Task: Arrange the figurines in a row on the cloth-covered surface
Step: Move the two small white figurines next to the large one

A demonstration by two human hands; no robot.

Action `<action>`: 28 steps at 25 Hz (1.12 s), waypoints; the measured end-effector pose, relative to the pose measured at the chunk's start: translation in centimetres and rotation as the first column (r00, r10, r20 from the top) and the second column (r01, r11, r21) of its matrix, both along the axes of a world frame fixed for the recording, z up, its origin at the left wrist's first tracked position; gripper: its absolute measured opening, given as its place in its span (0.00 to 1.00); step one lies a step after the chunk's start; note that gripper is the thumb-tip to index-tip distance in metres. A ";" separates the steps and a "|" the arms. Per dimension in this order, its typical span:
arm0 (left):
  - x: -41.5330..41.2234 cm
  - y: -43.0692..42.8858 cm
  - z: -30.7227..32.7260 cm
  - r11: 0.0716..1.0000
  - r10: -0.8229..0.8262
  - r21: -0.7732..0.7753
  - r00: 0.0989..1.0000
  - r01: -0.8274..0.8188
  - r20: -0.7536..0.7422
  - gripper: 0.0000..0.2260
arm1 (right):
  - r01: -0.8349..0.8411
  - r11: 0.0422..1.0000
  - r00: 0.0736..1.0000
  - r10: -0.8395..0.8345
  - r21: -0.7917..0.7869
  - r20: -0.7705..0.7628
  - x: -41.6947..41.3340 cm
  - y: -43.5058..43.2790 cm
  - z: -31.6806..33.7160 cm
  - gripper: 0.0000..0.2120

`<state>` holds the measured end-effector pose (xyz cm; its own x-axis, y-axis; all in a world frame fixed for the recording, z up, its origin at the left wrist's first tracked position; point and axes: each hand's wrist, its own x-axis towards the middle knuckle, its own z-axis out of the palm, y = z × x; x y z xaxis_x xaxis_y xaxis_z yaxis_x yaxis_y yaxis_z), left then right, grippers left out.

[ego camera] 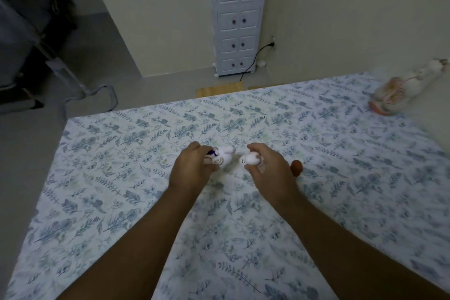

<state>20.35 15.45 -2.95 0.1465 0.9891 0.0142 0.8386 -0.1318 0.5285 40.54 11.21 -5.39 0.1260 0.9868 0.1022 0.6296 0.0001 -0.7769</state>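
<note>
Dim room w/ pale walls and a grey floor; a bed-like surface covered by a floral cloth [102, 165] in blue-grey leaf print fills most of what I see. Far left, a dark chair-like frame [36, 31] stands on the floor, well apart from the cloth. At the back wall there's a tall white drawer cabinet [239, 19], w/ a black cable [253, 61] plugged in just beside it.

On the cloth, near the middle, the left hand [192, 170] is curled around a white figurine [222, 157] w/ a dark purple bit at its top; fingers wrap its left side, thumb underneath. Just to the right, almost touching it, sits a second white figurine [250, 159] w/ whisker lines, pinched by the right hand [270, 168] from above and below. Both are blurry, so whether they rest on the cloth or hang slightly above it, can't tell. Beside the right hand, a small brown figurine [297, 167] stands on the cloth, partly hidden by the knuckles. Far right corner: a pale pink-and-white plush toy [394, 92] lies on its side, well apart from the rest.
</note>
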 end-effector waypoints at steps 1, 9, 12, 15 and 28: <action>2.3 0.9 0.9 1.000 -0.019 0.018 1.000 0.019 0.013 0.13 | 0.054 0.998 0.999 -0.054 0.009 0.000 2.0 0.1 0.6 0.19; 27.2 5.1 1.4 0.980 -0.200 0.005 0.974 0.200 0.110 0.18 | 0.281 0.957 0.954 -0.287 0.070 0.088 25.2 -0.3 0.9 0.16; 37.5 6.0 -0.5 0.959 -0.270 -0.048 0.954 0.278 0.127 0.19 | 0.382 0.924 0.923 -0.382 0.005 0.054 34.1 -1.2 -1.3 0.19; 45.7 7.0 -2.7 0.934 -0.340 -0.069 0.931 0.351 0.130 0.19 | 0.440 0.898 0.897 -0.439 -0.014 0.041 40.6 -1.5 -3.7 0.18; 52.9 6.3 -8.0 0.942 -0.220 -0.123 0.852 0.312 0.474 0.21 | 0.572 0.817 0.815 -0.576 -0.071 -0.071 45.1 -2.4 -9.7 0.23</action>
<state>73.25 21.77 -10.90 0.4272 0.9033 -0.0394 0.4521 -0.1757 0.8745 85.67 8.80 -15.14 0.6767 0.7359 0.0226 0.4359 -0.3757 -0.8178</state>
